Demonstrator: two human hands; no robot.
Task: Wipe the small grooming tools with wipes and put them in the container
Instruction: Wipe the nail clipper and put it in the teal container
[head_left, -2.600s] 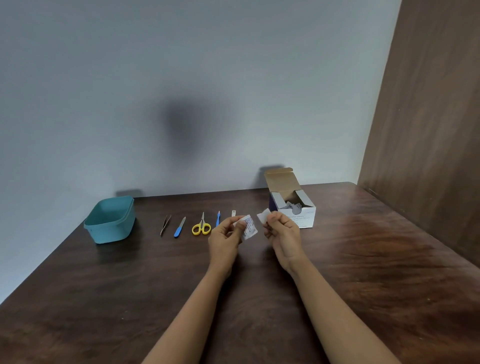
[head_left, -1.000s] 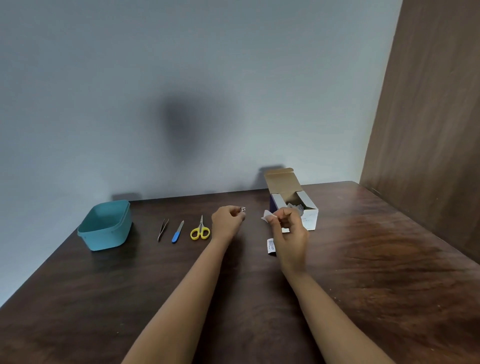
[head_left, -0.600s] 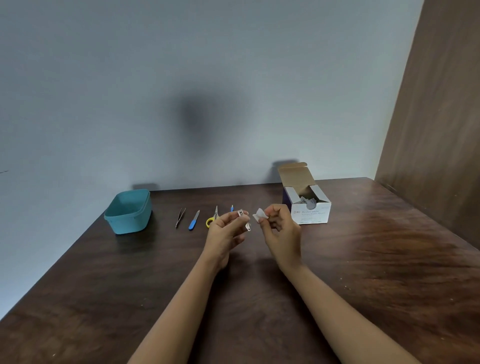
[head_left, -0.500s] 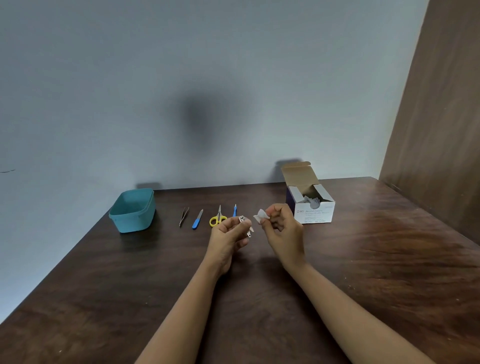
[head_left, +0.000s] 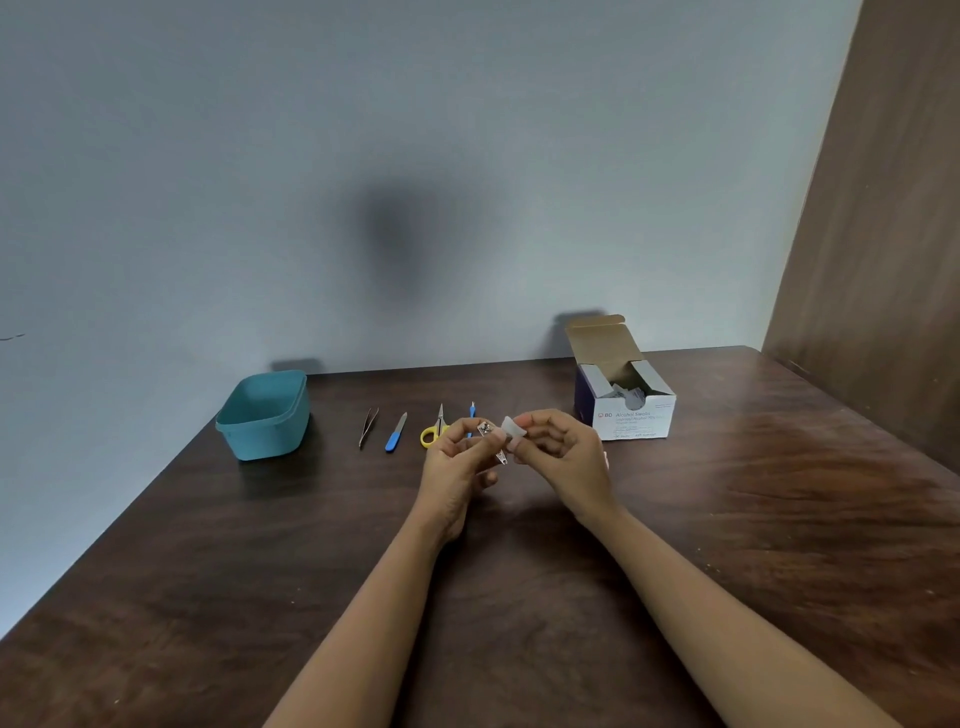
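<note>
The only legible print in view sits on the front panel of a white-and-dark-blue cardboard box (head_left: 631, 423), lid flap open, standing on the dark brown wooden table (head_left: 779, 519). It shows a small red logo followed by the letters "BD", then the words "Alcohol Swabs" in pale grey-blue type. Under that heading run several finer lines — too small and blurred to read — and a further block of tiny print near the panel's upper right corner is equally illegible. The lettering runs upright, left to right, facing the table's near edge.
</note>
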